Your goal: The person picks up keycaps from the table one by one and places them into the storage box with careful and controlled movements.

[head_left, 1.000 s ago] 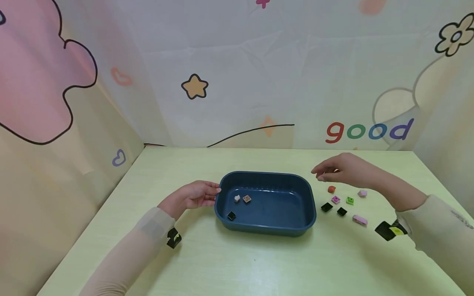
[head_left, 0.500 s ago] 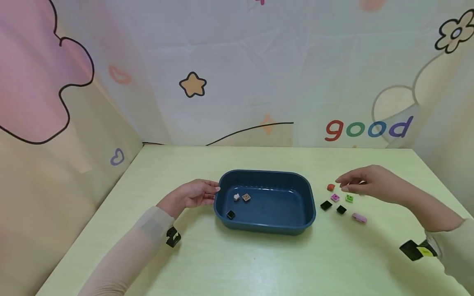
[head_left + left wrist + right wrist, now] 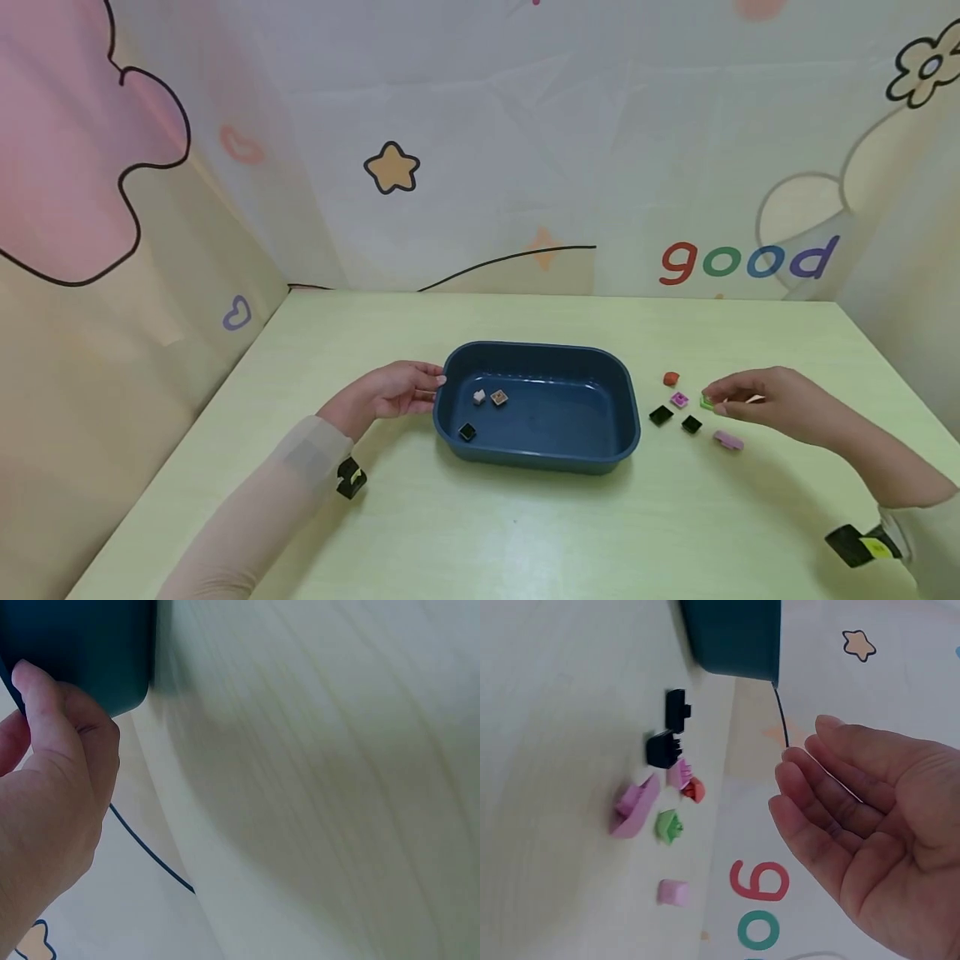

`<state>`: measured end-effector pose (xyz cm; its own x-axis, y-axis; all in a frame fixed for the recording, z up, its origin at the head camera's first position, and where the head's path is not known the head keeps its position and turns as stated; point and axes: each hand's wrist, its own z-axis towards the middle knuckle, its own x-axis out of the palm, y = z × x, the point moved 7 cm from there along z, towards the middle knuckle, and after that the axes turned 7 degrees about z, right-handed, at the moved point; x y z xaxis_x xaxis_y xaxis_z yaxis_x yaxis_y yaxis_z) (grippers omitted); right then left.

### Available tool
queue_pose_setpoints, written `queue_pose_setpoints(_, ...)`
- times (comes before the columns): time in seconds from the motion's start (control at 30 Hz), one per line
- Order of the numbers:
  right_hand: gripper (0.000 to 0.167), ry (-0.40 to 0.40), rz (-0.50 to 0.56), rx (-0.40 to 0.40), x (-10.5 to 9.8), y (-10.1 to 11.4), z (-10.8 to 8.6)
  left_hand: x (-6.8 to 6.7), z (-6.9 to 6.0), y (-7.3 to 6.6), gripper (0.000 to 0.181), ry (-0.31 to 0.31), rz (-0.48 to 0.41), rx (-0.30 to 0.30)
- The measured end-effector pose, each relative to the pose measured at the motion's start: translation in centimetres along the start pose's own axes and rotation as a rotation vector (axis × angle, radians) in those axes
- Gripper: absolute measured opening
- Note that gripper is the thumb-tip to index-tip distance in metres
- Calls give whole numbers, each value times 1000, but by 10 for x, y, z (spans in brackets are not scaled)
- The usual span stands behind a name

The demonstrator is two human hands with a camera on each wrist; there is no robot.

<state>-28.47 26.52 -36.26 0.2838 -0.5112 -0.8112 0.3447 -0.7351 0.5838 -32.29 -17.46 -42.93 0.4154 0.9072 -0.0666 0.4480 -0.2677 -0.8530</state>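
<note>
Hovering with loosely bent fingers and holding nothing, your right hand (image 3: pixel 780 406) sits lower and farther right than a second ago. The green brick (image 3: pixel 707 402) lies near its fingertips, apart; the magenta brick (image 3: pixel 679 400) lies beyond. Your left hand (image 3: pixel 396 389) still grips the blue bin (image 3: pixel 555 429).

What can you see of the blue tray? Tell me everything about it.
The blue tray is a dark, rounded rectangular open container of seemingly smooth, shiny plastic, with low walls. It sits upright on the pale table, its length running left to right. The left hand holds its left end. A white piece, a tan piece and a black piece lie inside, toward the left.
</note>
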Motion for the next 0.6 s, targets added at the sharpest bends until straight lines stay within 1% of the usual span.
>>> queue_pose_setpoints(0.23, 24, -38, -4, 48, 4, -20, -7, -1, -1, 0, 36, -4, 0, -2)
queue_pose_setpoints(0.37, 25, -42, -20, 61, 7, -33, -10, -1, -2, -1, 38, -3, -1, -2)
queue_pose_setpoints(0.43, 27, -36, -35, 65, 9, -39, -11, -1, -2, -1, 39, -5, 4, -1)
queue_pose_setpoints(0.6, 34, 16, -65, 86, 18, -51, -13, 0, -3, 0, 40, -6, 19, 0)
